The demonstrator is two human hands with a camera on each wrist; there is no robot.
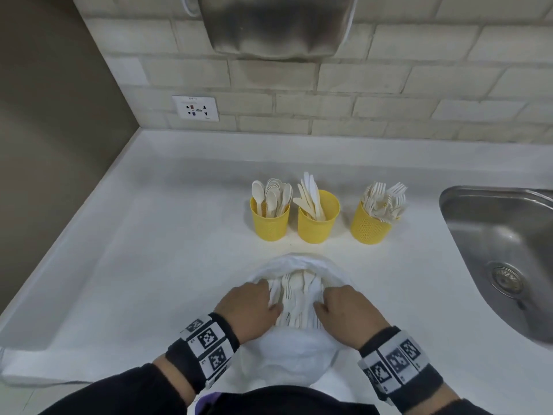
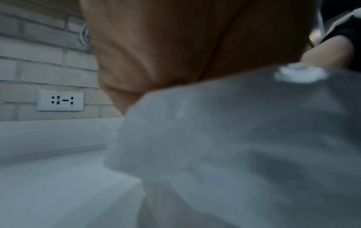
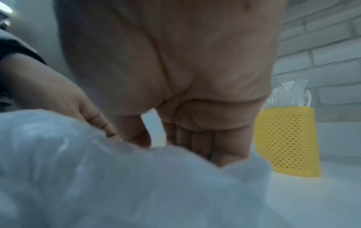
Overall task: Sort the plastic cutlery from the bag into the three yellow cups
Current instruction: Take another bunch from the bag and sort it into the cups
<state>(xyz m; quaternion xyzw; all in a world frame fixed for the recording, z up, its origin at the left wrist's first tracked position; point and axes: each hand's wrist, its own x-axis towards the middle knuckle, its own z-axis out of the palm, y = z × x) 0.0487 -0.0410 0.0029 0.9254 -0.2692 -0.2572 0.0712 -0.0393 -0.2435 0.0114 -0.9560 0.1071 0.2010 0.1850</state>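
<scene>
Three yellow cups stand in a row on the white counter [image 1: 149,250]: the spoon cup [image 1: 270,223], the knife cup [image 1: 317,226] and the fork cup [image 1: 369,227] [image 3: 287,138]. Nearer to me lies the translucent white bag [image 1: 296,351] [image 2: 234,138] [image 3: 117,185], its mouth spread and a heap of white cutlery [image 1: 299,295] showing inside. My left hand [image 1: 257,298] [image 2: 175,46] pinches bunched film at the mouth's left side. On the right side, my right hand [image 1: 332,304] [image 3: 175,61] reaches down into the mouth with its fingertips hidden by the bag.
A steel sink [image 1: 502,250] is set into the counter at the right. A wall socket [image 1: 196,108] [image 2: 60,100] sits on the brick wall at the back left, and a metal dispenser [image 1: 275,22] hangs above. The counter's raised left edge [image 1: 74,235] runs towards me.
</scene>
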